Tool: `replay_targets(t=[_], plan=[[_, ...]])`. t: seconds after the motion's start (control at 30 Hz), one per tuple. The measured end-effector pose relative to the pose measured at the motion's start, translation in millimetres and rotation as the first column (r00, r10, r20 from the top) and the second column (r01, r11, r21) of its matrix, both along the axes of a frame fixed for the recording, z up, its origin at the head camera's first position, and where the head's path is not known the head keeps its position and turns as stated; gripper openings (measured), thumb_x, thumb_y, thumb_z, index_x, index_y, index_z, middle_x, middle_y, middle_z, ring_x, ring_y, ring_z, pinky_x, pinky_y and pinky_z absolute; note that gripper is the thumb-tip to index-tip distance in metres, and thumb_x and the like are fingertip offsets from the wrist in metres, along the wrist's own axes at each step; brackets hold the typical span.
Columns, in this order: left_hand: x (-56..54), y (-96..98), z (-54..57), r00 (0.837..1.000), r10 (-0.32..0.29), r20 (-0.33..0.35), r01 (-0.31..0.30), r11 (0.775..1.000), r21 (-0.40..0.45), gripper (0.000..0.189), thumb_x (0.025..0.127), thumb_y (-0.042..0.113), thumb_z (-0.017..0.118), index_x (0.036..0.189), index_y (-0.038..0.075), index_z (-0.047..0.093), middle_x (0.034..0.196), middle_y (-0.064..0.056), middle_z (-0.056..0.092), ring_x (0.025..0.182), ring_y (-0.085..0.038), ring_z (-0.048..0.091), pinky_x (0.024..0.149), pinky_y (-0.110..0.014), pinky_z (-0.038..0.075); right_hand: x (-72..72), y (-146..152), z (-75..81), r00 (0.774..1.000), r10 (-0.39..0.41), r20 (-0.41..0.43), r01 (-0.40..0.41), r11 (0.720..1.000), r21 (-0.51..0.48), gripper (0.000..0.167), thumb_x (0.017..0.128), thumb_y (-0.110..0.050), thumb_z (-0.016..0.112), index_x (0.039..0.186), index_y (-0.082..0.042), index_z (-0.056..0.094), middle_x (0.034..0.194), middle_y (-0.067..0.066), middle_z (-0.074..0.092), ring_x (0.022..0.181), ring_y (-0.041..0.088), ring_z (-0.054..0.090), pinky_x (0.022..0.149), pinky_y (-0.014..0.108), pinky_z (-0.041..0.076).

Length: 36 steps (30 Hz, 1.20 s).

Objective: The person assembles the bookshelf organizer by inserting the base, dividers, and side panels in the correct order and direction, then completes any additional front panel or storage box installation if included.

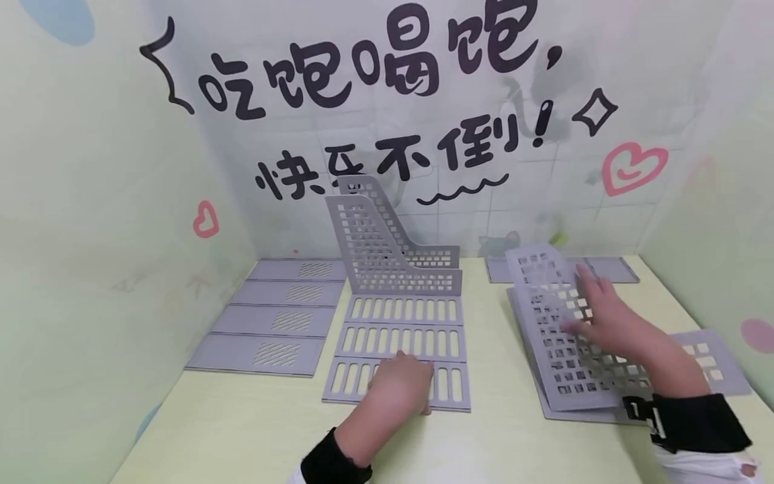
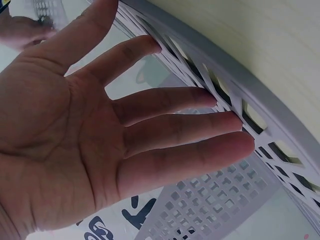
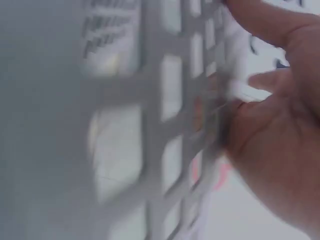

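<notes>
In the head view, my left hand (image 1: 400,382) lies over the near end of a grey slotted panel (image 1: 402,325) flat on the table. The left wrist view shows its fingers fairly straight, fingertips at the slotted edge. Two perforated, step-shaped side panels (image 1: 402,290) stand upright behind the slotted one. On the right, my right hand (image 1: 623,326) holds another perforated step-shaped panel (image 1: 532,323) by its edge, tilted up over a similar panel (image 1: 595,415) underneath. In the right wrist view this held panel (image 3: 45,150) is blurred, and some fingers are hidden behind it.
Several flat grey panels (image 1: 232,346) with hatched patches lie in a column at the left. A further flat panel (image 1: 617,270) lies at the back right, against the printed back wall (image 1: 459,228). Side walls (image 1: 725,222) flank the table.
</notes>
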<state>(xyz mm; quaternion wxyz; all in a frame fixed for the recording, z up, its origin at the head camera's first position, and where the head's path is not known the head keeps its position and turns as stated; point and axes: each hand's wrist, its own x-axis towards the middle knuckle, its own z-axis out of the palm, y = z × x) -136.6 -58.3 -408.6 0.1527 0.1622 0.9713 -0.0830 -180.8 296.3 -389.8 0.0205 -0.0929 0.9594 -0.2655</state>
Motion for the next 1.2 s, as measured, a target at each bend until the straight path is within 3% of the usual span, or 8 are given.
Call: replay_targets(t=[0.07, 0.13, 0.2, 0.3, 0.4, 0.47, 0.7, 1.2], plan=[[-0.3, 0.2, 0.2, 1.000, -0.006, -0.006, 0.006, 1.000, 0.002, 0.070, 0.081, 0.047, 0.091, 0.144, 0.027, 0.068, 0.143, -0.012, 0.071, 0.142, -0.034, 0.061, 0.098, -0.050, 0.063, 3.8, -2.8, 11.2, 0.995, 0.014, -0.102, -0.019, 0.999, -0.048, 0.098, 0.106, -0.020, 0.066, 0.167, 0.006, -0.006, 0.154, 0.050, 0.033, 0.134, 0.065, 0.048, 0.111, 0.075, 0.042], [-0.8, 0.4, 0.8, 1.000, -0.011, -0.013, 0.011, 1.000, 0.001, 0.070, 0.081, 0.047, 0.091, 0.143, 0.026, 0.068, 0.141, -0.010, 0.072, 0.141, -0.034, 0.061, 0.102, -0.049, 0.062, 7.5, -8.2, 21.0, 0.980, 0.005, -0.199, -0.026, 0.994, -0.103, 0.075, 0.110, -0.013, 0.057, 0.167, 0.008, 0.012, 0.145, 0.045, 0.051, 0.124, 0.058, 0.060, 0.103, 0.063, 0.055], [-1.6, 0.5, 1.5, 1.000, -0.014, -0.020, 0.014, 1.000, -0.001, 0.069, 0.081, 0.046, 0.092, 0.142, 0.026, 0.068, 0.140, -0.009, 0.073, 0.141, -0.033, 0.062, 0.102, -0.048, 0.062, 10.5, -16.7, 27.9, 0.958, -0.014, -0.285, -0.028, 0.990, -0.141, 0.053, 0.111, -0.010, 0.054, 0.158, 0.007, 0.036, 0.125, 0.036, 0.067, 0.099, 0.038, 0.071, 0.080, 0.044, 0.064], [-3.3, 0.1, 2.2, 0.999, -0.017, -0.032, 0.016, 1.000, -0.014, 0.069, 0.081, 0.047, 0.092, 0.142, 0.025, 0.069, 0.139, -0.009, 0.073, 0.140, -0.033, 0.062, 0.098, -0.047, 0.064, 8.6, -33.7, 35.2, 0.917, -0.031, -0.397, -0.053, 0.978, -0.200, 0.028, 0.108, -0.004, 0.058, 0.134, 0.005, 0.057, 0.106, 0.024, 0.073, 0.081, 0.014, 0.066, 0.063, 0.022, 0.055], [-4.9, -0.6, 2.8, 0.999, -0.025, -0.044, 0.024, 1.000, -0.019, 0.068, 0.080, 0.047, 0.092, 0.140, 0.025, 0.069, 0.137, -0.008, 0.074, 0.139, -0.033, 0.063, 0.093, -0.047, 0.065, -0.4, -54.3, 38.2, 0.869, -0.040, -0.493, -0.068, 0.977, -0.200, 0.018, 0.103, 0.000, 0.064, 0.121, 0.002, 0.063, 0.097, 0.021, 0.075, 0.075, 0.013, 0.066, 0.062, 0.019, 0.051], [-5.4, -0.6, 3.2, 0.998, -0.034, -0.046, 0.033, 0.999, -0.021, 0.069, 0.080, 0.048, 0.093, 0.141, 0.025, 0.069, 0.137, -0.008, 0.074, 0.140, -0.033, 0.063, 0.091, -0.046, 0.066, -7.8, -68.2, 37.7, 0.859, -0.057, -0.509, -0.064, 0.974, -0.218, 0.016, 0.103, 0.001, 0.065, 0.118, 0.002, 0.064, 0.097, 0.022, 0.076, 0.077, 0.020, 0.070, 0.062, 0.020, 0.052], [-2.4, 2.1, 1.9, 0.998, -0.045, -0.041, 0.044, 0.999, -0.029, 0.069, 0.079, 0.048, 0.093, 0.140, 0.026, 0.070, 0.136, -0.008, 0.074, 0.138, -0.032, 0.064, 0.089, -0.044, 0.066, -26.5, -97.0, 21.1, 0.906, -0.123, -0.404, -0.008, 0.951, -0.308, 0.014, 0.108, -0.004, 0.059, 0.120, 0.002, 0.059, 0.099, 0.024, 0.075, 0.076, 0.029, 0.066, 0.062, 0.023, 0.050], [1.7, 2.7, 2.5, 0.998, -0.048, -0.039, 0.047, 0.999, -0.028, 0.071, 0.081, 0.047, 0.092, 0.144, 0.028, 0.067, 0.140, -0.008, 0.073, 0.140, -0.032, 0.063, 0.094, -0.043, 0.065, -32.0, -91.9, 9.7, 0.942, -0.145, -0.302, 0.053, 0.954, -0.294, 0.021, 0.112, -0.010, 0.052, 0.128, 0.003, 0.053, 0.109, 0.028, 0.071, 0.088, 0.034, 0.067, 0.071, 0.039, 0.053]])
